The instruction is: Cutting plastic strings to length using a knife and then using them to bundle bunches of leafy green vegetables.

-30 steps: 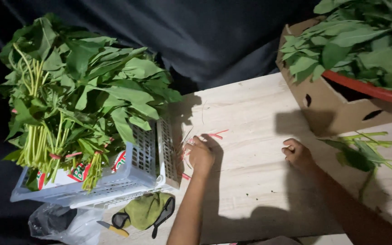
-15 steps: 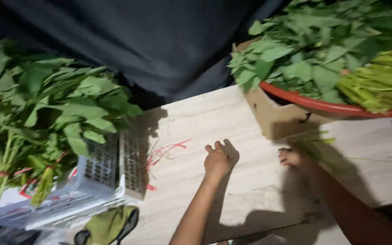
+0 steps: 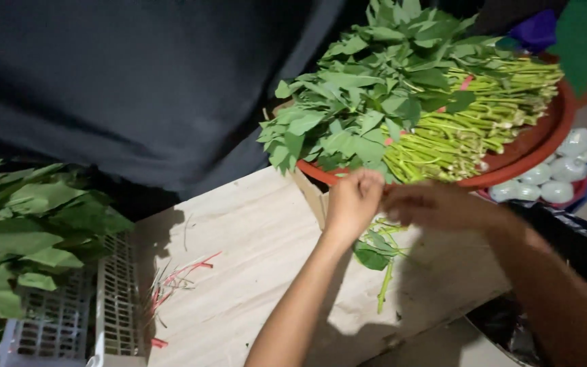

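Observation:
My left hand (image 3: 353, 200) and my right hand (image 3: 435, 204) are raised together at the front rim of a round red tray (image 3: 545, 139). The tray is piled with leafy green vegetables (image 3: 382, 102), their pale stalks (image 3: 470, 129) pointing right. Both hands have fingers curled close to each other by the stalk ends; the right hand is blurred and what they pinch cannot be made out. A few loose green stems and leaves (image 3: 378, 255) lie on the wooden table (image 3: 253, 272) just below the hands.
A cardboard box (image 3: 310, 194) sits under the red tray. A white plastic basket (image 3: 69, 319) full of greens (image 3: 28, 231) stands at the left. Red bands (image 3: 178, 275) lie scattered on the table. White rounded items (image 3: 552, 180) rest at the right. Dark cloth hangs behind.
The view swung right toward the red tray. Both hands lifted off the table and came together at the tray's front rim.

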